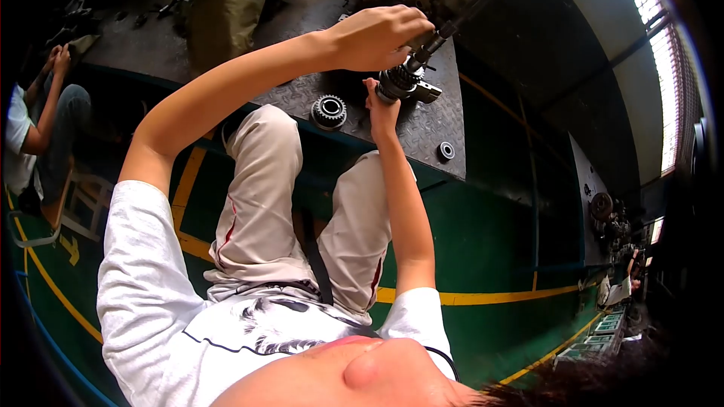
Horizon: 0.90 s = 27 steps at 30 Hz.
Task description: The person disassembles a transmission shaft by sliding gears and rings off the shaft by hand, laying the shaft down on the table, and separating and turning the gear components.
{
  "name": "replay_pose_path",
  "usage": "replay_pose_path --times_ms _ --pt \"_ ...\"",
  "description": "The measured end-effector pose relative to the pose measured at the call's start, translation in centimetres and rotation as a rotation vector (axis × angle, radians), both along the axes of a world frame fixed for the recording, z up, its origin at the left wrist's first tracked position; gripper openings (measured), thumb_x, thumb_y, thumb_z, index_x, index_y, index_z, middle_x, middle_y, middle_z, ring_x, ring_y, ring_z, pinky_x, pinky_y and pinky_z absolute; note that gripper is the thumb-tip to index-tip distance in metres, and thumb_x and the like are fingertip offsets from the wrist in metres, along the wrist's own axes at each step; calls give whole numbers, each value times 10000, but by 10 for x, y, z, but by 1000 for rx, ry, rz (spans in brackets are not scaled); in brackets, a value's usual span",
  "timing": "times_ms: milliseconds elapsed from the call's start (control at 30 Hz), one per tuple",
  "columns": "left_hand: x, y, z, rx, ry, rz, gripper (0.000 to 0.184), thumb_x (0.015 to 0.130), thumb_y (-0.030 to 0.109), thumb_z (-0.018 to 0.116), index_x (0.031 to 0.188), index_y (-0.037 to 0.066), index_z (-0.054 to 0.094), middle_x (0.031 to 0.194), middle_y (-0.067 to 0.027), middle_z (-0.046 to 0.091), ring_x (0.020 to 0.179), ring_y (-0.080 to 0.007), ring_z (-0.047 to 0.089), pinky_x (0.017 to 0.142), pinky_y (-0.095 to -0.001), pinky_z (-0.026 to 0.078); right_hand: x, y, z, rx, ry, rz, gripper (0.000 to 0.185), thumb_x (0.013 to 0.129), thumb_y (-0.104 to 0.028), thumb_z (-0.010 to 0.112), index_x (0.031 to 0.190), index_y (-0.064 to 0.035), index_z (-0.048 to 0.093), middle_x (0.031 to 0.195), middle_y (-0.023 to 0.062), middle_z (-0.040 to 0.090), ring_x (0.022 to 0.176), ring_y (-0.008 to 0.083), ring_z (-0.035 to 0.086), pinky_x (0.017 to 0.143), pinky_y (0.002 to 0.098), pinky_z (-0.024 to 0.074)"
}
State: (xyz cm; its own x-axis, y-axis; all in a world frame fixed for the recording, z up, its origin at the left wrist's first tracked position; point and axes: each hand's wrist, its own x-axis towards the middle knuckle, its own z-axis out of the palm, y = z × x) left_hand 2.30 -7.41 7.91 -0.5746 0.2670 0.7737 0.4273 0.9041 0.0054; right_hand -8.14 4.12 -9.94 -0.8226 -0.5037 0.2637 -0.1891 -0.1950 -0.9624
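A dark gear shaft (434, 45) with toothed gears at its lower end stands tilted over the metal bench. My right hand (383, 111) is wrapped round the lower gear end from the near side. My left hand (377, 36) reaches across from the left, its fingers curled and its fingertips at the middle of the shaft; its exact hold is partly hidden. A metal block-like part (427, 93) sits beside the gears. Left of my right hand lies a loose gear (329, 112) on the bench. A small bearing ring (446, 151) rests near the bench corner.
The bench (445, 117) has a textured plate top and ends above my knees. An olive cloth (225, 11) and dark metal parts lie farther back. At left sits another person (45, 120) by a stool (87, 203). Another bench (592, 181) with parts stands at right.
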Motion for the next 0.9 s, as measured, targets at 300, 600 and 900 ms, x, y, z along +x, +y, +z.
replay_pose_path --times_ms 300,600,900 --pt "-20 -9 -20 366 -425 -205 461 856 104 600 1293 -39 563 1233 -235 630 1146 -336 619 1017 -396 463 6 0 2 39 49 13 295 924 -279 726 980 11 722 671 -37 539 578 62 454 534 235 351" --pt "-22 -9 -35 391 -451 -153 290 911 220 692 1098 2 651 1056 -104 631 984 -215 622 933 -351 507 4 -4 -3 1 125 14 192 909 -208 746 958 -22 743 694 -45 595 587 49 451 517 244 348" --pt "-21 -13 -45 491 -415 -197 388 928 290 685 1199 15 640 1128 -125 639 1053 -227 628 939 -377 522 3 -5 -4 19 99 15 212 898 -164 753 1013 12 718 869 3 691 744 66 548 661 245 454"
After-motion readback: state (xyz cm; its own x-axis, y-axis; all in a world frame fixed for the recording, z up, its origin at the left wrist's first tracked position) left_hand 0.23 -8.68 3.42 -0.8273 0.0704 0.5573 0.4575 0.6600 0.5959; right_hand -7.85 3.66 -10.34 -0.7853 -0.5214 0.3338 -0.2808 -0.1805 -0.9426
